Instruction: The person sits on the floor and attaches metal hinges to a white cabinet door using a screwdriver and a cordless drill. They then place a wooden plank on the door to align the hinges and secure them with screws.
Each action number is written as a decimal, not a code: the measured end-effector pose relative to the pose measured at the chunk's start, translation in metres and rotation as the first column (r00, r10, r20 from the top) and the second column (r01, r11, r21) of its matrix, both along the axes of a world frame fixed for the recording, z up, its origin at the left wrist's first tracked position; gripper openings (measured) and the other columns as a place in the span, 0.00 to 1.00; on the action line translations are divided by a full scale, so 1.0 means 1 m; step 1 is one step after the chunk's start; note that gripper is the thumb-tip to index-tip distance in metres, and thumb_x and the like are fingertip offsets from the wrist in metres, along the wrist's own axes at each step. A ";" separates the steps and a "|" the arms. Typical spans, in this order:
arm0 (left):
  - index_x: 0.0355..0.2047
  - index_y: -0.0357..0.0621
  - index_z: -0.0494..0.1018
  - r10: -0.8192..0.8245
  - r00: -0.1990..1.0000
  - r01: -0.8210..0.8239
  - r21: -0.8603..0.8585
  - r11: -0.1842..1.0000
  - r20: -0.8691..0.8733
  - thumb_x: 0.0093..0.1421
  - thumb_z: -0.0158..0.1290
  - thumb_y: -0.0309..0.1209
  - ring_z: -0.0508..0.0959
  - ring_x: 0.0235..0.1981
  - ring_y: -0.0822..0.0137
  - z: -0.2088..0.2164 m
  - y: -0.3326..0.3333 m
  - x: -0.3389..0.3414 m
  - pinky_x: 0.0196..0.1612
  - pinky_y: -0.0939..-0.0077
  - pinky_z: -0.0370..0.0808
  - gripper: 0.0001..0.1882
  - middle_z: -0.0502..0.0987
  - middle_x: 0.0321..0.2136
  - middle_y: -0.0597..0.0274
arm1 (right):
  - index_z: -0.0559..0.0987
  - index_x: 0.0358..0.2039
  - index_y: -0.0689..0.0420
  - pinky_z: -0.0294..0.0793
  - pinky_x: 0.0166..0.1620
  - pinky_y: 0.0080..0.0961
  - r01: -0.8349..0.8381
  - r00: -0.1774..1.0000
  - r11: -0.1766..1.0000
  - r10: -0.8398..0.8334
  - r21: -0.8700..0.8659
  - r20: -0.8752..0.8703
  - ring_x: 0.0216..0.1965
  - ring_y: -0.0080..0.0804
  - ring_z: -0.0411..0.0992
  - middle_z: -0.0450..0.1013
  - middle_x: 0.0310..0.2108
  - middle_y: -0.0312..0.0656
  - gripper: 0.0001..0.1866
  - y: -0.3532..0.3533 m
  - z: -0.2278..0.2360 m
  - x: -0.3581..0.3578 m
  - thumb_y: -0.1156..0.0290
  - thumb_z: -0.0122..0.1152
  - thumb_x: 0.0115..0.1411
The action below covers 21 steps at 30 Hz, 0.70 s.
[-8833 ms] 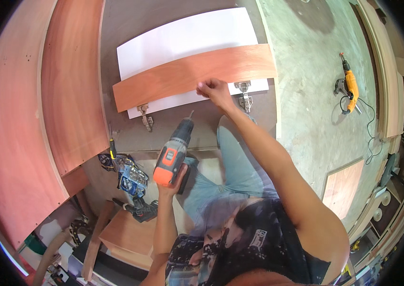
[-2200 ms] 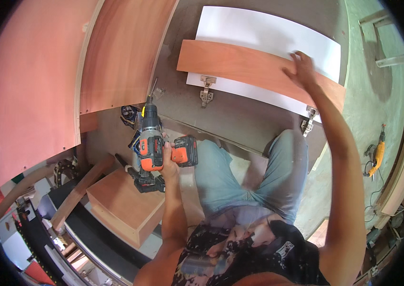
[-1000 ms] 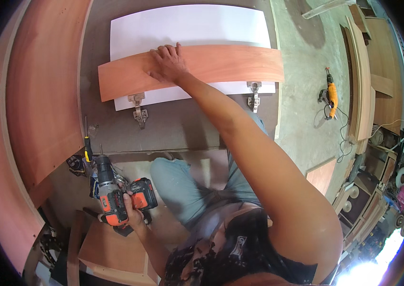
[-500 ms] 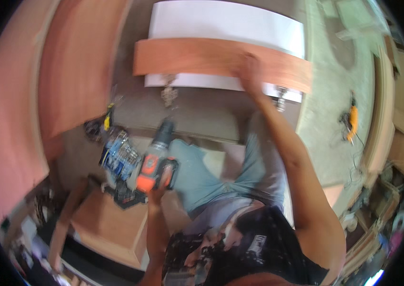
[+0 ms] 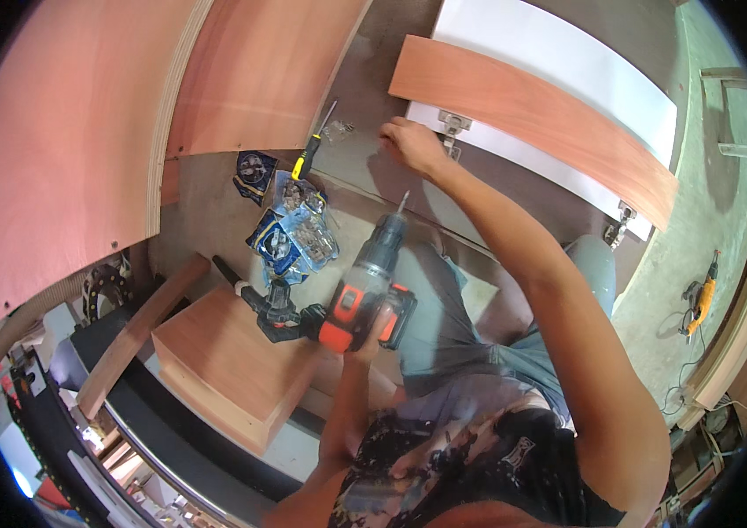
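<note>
My left hand (image 5: 377, 333) grips a black and orange cordless drill (image 5: 361, 295) by its handle, its bit pointing up and away from me. My right hand (image 5: 410, 146) is over the dark tabletop with its fingers curled together; whether something small is in them is hidden. It is just left of a metal hinge (image 5: 454, 123) on a white panel (image 5: 558, 48). Across that panel lies a reddish wooden strip (image 5: 532, 110). A second hinge (image 5: 623, 220) sits at the panel's right end. Small loose hardware (image 5: 338, 130) lies left of my right hand, beside a yellow and black screwdriver (image 5: 306, 158).
Blue hardware packets (image 5: 294, 231) lie left of the drill. A second black power tool (image 5: 275, 308) rests on a wooden box (image 5: 231, 363). Large wooden panels (image 5: 74, 158) stand at the left. A yellow corded tool (image 5: 701, 304) lies on the floor at right.
My right hand has left the wooden strip and moved left, past the nearer hinge. The view has swung left. The drill stays in my left hand.
</note>
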<state>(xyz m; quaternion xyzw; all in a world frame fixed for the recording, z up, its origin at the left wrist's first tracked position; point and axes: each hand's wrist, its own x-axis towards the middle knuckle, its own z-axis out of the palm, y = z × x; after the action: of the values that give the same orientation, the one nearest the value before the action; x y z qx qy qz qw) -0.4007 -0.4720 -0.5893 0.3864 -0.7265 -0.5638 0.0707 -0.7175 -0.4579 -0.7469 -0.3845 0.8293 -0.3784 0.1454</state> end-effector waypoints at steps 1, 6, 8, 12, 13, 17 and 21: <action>0.41 0.40 0.75 0.054 0.999 -0.054 0.006 0.999 0.007 0.56 0.60 0.27 0.77 0.36 0.70 -0.003 -0.009 0.011 0.41 0.73 0.74 0.12 0.77 0.35 0.62 | 0.79 0.39 0.55 0.76 0.43 0.45 0.000 1.000 1.000 0.000 0.030 0.011 0.42 0.52 0.75 0.74 0.39 0.49 0.10 -0.025 -0.006 -0.002 0.67 0.57 0.57; 0.40 0.39 0.75 0.253 0.967 -0.253 0.019 0.967 0.013 0.57 0.59 0.27 0.76 0.36 0.69 -0.014 -0.053 0.053 0.42 0.72 0.74 0.12 0.77 0.34 0.62 | 0.81 0.36 0.55 0.75 0.43 0.46 0.105 0.992 0.977 -0.116 0.186 0.046 0.42 0.52 0.75 0.74 0.39 0.48 0.09 -0.094 -0.022 -0.006 0.67 0.59 0.57; 0.40 0.39 0.75 0.291 0.957 -0.291 0.037 0.956 0.004 0.57 0.59 0.27 0.76 0.36 0.69 -0.020 -0.069 0.062 0.42 0.72 0.74 0.11 0.77 0.34 0.62 | 0.82 0.36 0.52 0.76 0.43 0.45 0.115 0.989 0.961 -0.133 0.250 0.058 0.42 0.51 0.75 0.75 0.40 0.48 0.09 -0.096 -0.026 -0.011 0.67 0.59 0.57; 0.40 0.39 0.75 0.313 0.949 -0.303 0.165 0.939 -0.038 0.57 0.59 0.27 0.76 0.35 0.69 -0.040 -0.084 0.062 0.42 0.72 0.74 0.11 0.77 0.34 0.62 | 0.83 0.34 0.52 0.78 0.43 0.45 0.073 0.997 0.918 -0.066 0.391 -0.032 0.42 0.49 0.77 0.76 0.41 0.47 0.10 -0.104 -0.036 -0.009 0.70 0.55 0.55; 0.40 0.39 0.75 0.314 0.948 -0.299 0.185 0.936 -0.054 0.57 0.59 0.26 0.76 0.35 0.69 -0.043 -0.086 0.061 0.42 0.72 0.74 0.11 0.77 0.34 0.62 | 0.83 0.33 0.55 0.78 0.43 0.44 0.063 0.998 0.926 -0.056 0.372 -0.030 0.42 0.49 0.77 0.76 0.40 0.48 0.10 -0.108 -0.035 -0.006 0.71 0.55 0.55; 0.39 0.38 0.75 0.300 0.950 -0.277 0.216 0.936 -0.082 0.57 0.58 0.26 0.76 0.35 0.69 -0.045 -0.088 0.052 0.42 0.71 0.74 0.10 0.77 0.34 0.62 | 0.81 0.33 0.57 0.78 0.42 0.45 0.178 0.984 0.971 -0.179 0.161 -0.012 0.41 0.50 0.77 0.75 0.38 0.51 0.09 -0.104 -0.040 -0.004 0.70 0.58 0.53; 0.39 0.37 0.75 0.238 0.968 -0.215 0.220 0.952 -0.083 0.57 0.58 0.26 0.76 0.35 0.69 -0.040 -0.076 0.043 0.42 0.71 0.74 0.10 0.77 0.33 0.62 | 0.79 0.32 0.60 0.78 0.40 0.42 0.335 0.940 0.936 -0.324 -0.110 0.106 0.37 0.46 0.77 0.75 0.34 0.48 0.09 -0.067 -0.022 -0.004 0.70 0.62 0.53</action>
<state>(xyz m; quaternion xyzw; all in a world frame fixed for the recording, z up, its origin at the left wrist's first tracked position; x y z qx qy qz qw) -0.3577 -0.5481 -0.6295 0.4412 -0.6091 -0.6454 0.1333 -0.7219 -0.5248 -0.7686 -0.2319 0.8493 -0.4653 0.0913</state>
